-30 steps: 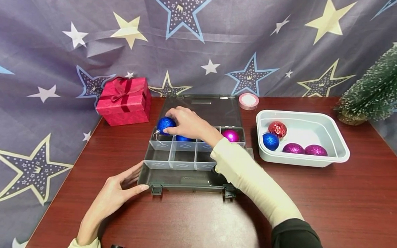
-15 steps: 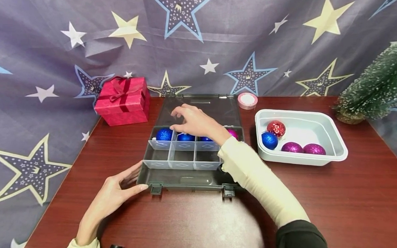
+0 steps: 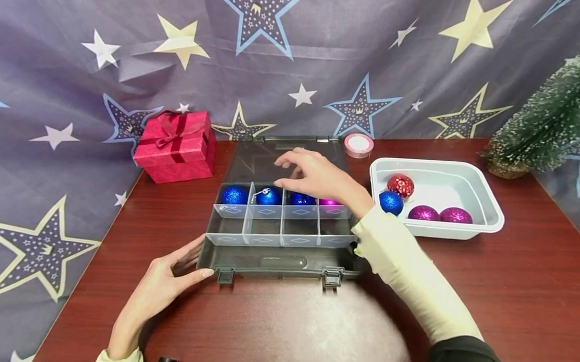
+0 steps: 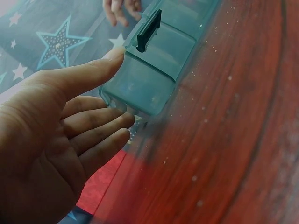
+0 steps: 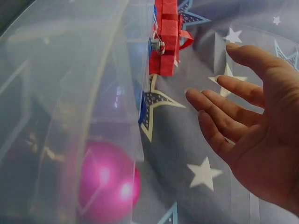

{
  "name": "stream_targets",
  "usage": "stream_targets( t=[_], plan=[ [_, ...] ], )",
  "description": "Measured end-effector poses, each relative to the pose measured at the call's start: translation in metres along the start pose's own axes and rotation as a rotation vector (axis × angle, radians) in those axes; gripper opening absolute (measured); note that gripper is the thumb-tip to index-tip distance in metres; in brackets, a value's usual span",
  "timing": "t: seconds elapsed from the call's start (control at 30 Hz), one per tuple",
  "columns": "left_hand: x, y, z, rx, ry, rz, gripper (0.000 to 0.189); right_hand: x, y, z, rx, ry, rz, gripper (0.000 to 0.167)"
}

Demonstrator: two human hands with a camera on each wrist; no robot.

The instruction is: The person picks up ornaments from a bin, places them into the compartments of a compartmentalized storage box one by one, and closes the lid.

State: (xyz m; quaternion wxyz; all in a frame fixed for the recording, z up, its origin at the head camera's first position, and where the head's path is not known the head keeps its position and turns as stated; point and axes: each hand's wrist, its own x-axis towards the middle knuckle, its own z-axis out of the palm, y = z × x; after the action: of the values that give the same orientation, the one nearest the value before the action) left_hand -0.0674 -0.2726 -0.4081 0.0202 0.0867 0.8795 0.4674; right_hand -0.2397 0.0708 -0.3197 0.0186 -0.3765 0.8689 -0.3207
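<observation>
A dark, see-through divided organizer box point(image 3: 249, 259) lies with its lid folded back. Its back row holds three blue Christmas balls, one glittery ball point(image 3: 234, 195) at the left, then one with a silver cap point(image 3: 268, 197) and a shinier one point(image 3: 302, 198). A magenta ball point(image 3: 330, 202) sits in the rightmost compartment, partly hidden by the right wrist. Over the box my right hand point(image 3: 314, 174) hovers with fingers spread and holds nothing, as the right wrist view confirms. My left hand point(image 3: 164, 278) rests at the front left corner, thumb on the edge, straight fingers along the side.
At the right stands a white tub point(image 3: 492, 222) holding a red ball point(image 3: 400, 186), a blue ball point(image 3: 391, 203) and two purple ones. A red gift box point(image 3: 176, 153) is at back left, a ribbon roll point(image 3: 359, 145) behind the organizer, and a small frosted tree point(image 3: 546, 115) at far right.
My right hand has put the glittery blue ball into the back left compartment, let go and moved right over the box. The left hand has stayed at the corner.
</observation>
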Motion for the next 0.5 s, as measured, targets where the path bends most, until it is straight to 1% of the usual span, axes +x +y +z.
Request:
stream_targets(
  t=[0.23, 0.4, 0.5],
  plan=[
    [0.000, 0.000, 0.000, 0.011, -0.003, 0.000, 0.071, -0.036, 0.012, -0.015, 0.039, 0.055, 0.037, 0.044],
    [0.001, -0.001, -0.001, 0.019, 0.001, 0.012, 0.072, -0.059, 0.024, -0.025, 0.052, 0.110, 0.086, 0.045],
    [0.001, -0.002, -0.001, 0.026, 0.007, 0.022, 0.072, -0.070, 0.030, -0.030, 0.075, 0.123, 0.123, 0.046]
  ],
)
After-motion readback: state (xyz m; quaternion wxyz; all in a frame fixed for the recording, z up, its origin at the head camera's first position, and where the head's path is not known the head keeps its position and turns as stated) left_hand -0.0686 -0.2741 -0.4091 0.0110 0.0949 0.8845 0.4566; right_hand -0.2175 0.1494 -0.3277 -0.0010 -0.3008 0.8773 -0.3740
